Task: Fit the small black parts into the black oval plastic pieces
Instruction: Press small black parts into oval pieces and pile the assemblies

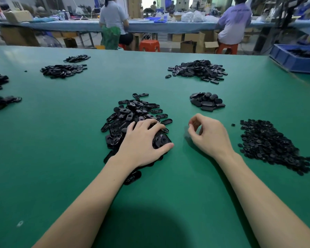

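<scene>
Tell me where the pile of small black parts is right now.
In the head view, the pile of small black parts lies on the green table at the person's right, just beyond the right hand.

Two bare forearms seen from above, no sleeves shown within the view, left hand (143, 140) and right hand (208, 135) ungloved, wrists unadorned, fingernails kept short and unpainted

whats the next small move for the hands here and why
Probably the left hand should lift one oval piece out of the pile it rests on, toward the right hand. The right hand hovers with finger and thumb pinched, maybe on a small part too tiny to see, with nothing to fit it into.
</scene>
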Tool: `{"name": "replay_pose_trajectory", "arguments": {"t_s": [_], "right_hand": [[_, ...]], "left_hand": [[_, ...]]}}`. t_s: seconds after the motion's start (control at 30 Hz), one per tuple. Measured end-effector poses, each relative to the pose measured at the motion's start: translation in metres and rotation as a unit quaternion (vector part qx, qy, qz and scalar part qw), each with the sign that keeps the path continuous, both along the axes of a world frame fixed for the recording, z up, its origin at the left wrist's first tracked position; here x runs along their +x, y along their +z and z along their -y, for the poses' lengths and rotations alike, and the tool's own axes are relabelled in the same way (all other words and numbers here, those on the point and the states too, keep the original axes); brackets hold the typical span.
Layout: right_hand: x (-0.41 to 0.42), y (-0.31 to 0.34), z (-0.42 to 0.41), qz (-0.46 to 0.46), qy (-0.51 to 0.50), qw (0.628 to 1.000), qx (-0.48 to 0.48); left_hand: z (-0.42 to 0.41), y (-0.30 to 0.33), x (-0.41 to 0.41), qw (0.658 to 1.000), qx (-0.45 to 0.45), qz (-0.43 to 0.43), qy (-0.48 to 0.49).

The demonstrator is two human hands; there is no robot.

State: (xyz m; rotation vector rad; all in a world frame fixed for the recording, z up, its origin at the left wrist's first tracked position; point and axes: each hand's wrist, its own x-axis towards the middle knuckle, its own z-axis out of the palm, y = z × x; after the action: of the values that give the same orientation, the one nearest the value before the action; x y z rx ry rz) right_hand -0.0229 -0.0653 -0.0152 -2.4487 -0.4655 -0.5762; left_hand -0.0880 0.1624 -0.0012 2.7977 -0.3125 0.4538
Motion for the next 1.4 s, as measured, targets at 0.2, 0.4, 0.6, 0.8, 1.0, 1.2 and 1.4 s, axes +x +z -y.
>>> {"name": "replay_pose_trajectory", "arguments": {"t_s": [0.2, 0.4, 0.6, 0.8, 1.0, 1.2, 1.4], "right_hand": [[0.000, 0.000, 0.000, -0.005, -0.002, 1.000, 0.007], [-0.001, 0.001, 0.000, -0.010, -0.004, 1.000, 0.011], [-0.002, 0.002, 0.000, -0.017, -0.001, 1.000, 0.018], [-0.002, 0.004, 0.000, -0.026, 0.000, 0.999, 0.019], [-0.001, 0.003, 0.000, -0.026, 0.000, 0.999, 0.028], [0.003, 0.003, 0.002, -0.031, -0.010, 0.998, 0.054], [0.003, 0.004, 0.002, -0.041, -0.011, 0.997, 0.066]], "left_hand": [[0.006, 0.000, 0.010, 0.999, -0.034, 0.018, -0.014], [0.017, 0.001, 0.029, 0.999, -0.046, 0.019, -0.013], [0.024, 0.005, 0.048, 0.998, -0.058, 0.015, -0.019], [0.029, 0.009, 0.064, 0.997, -0.082, -0.010, -0.003], [0.022, 0.029, 0.085, 0.992, -0.111, -0.064, -0.006], [0.021, 0.045, 0.093, 0.993, -0.092, -0.071, -0.030], [0.015, 0.044, 0.090, 0.992, -0.064, -0.106, -0.032]]}}
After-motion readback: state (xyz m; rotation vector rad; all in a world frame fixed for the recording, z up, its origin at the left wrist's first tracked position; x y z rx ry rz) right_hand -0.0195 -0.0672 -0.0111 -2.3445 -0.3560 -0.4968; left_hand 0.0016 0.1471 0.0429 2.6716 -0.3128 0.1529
